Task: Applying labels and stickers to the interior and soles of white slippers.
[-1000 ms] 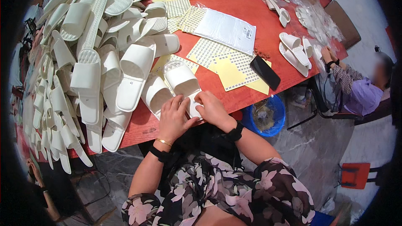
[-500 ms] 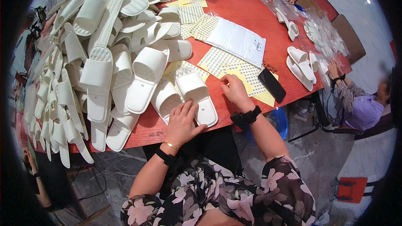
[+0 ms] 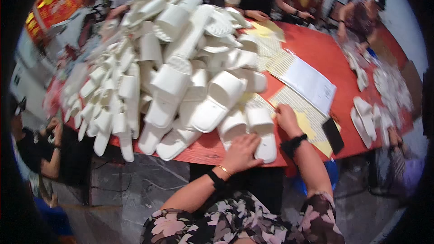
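A pair of white slide slippers (image 3: 267, 147) lies side by side at the near table edge. My left hand (image 3: 243, 152) rests across the pair, fingers stretched out over the soles and thumb apart on the right slipper. Just right of the pair is my right hand (image 3: 288, 121), its fingers curled together over the table. Whatever they pinch, if anything, is too small to make out. Yellow-backed sheets of small labels (image 3: 296, 101) lie beyond that hand. To the left rises a big heap of white slippers (image 3: 169, 81).
A white plastic mailer (image 3: 309, 83) lies on the label sheets, and a black phone (image 3: 333, 136) at their right. More slippers (image 3: 363, 119) and clear plastic bags (image 3: 391, 88) cover the right side of the red table (image 3: 312, 40). Several people are around it; a blue basin (image 3: 332, 174) is below.
The head view has swung up and left, so everything sits farther right and lower. My right hand has moved closer to the slipper pair; my left hand stays on it.
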The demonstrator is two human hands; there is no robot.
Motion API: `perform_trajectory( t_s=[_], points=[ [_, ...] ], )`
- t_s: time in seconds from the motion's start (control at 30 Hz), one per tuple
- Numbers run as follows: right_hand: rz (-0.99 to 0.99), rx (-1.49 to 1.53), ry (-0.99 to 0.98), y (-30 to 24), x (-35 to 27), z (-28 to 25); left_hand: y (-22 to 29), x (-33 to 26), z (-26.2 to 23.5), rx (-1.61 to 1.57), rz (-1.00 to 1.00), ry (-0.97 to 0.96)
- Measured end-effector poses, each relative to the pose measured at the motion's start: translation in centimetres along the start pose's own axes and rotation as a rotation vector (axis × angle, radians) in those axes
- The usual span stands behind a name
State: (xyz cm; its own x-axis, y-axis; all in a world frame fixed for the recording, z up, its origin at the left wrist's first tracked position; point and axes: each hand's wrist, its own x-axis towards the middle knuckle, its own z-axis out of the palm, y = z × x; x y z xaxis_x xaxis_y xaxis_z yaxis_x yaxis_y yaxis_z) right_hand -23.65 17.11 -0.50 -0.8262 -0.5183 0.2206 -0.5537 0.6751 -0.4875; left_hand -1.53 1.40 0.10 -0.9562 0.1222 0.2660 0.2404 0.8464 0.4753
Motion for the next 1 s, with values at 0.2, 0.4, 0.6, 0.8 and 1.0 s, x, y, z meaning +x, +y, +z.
perform_trajectory(
  t_s=[0.2,0.4,0.6,0.8,1.0],
  points=[
    [-0.049,-0.036,-0.072,-0.2,0.4,0.1,0.1,-0.5,-1.0,0.035,0.020,0.062],
    [-0.012,-0.102,-0.144,0.1,0.6,-0.4,0.1,-0.4,-0.3,0.017,0.025,0.068],
    [-0.020,-0.156,-0.183,1.0,1.5,0.2,0.1,-0.2,-0.2,0.029,0.003,0.077],
    [-0.071,-0.031,-0.163,-0.2,1.1,-0.6,-0.2,0.0,-1.3,0.043,-0.011,0.049],
    [-0.059,0.073,-0.117,-0.2,0.2,-1.1,0.2,0.0,-0.8,0.055,0.014,0.069]
  ],
)
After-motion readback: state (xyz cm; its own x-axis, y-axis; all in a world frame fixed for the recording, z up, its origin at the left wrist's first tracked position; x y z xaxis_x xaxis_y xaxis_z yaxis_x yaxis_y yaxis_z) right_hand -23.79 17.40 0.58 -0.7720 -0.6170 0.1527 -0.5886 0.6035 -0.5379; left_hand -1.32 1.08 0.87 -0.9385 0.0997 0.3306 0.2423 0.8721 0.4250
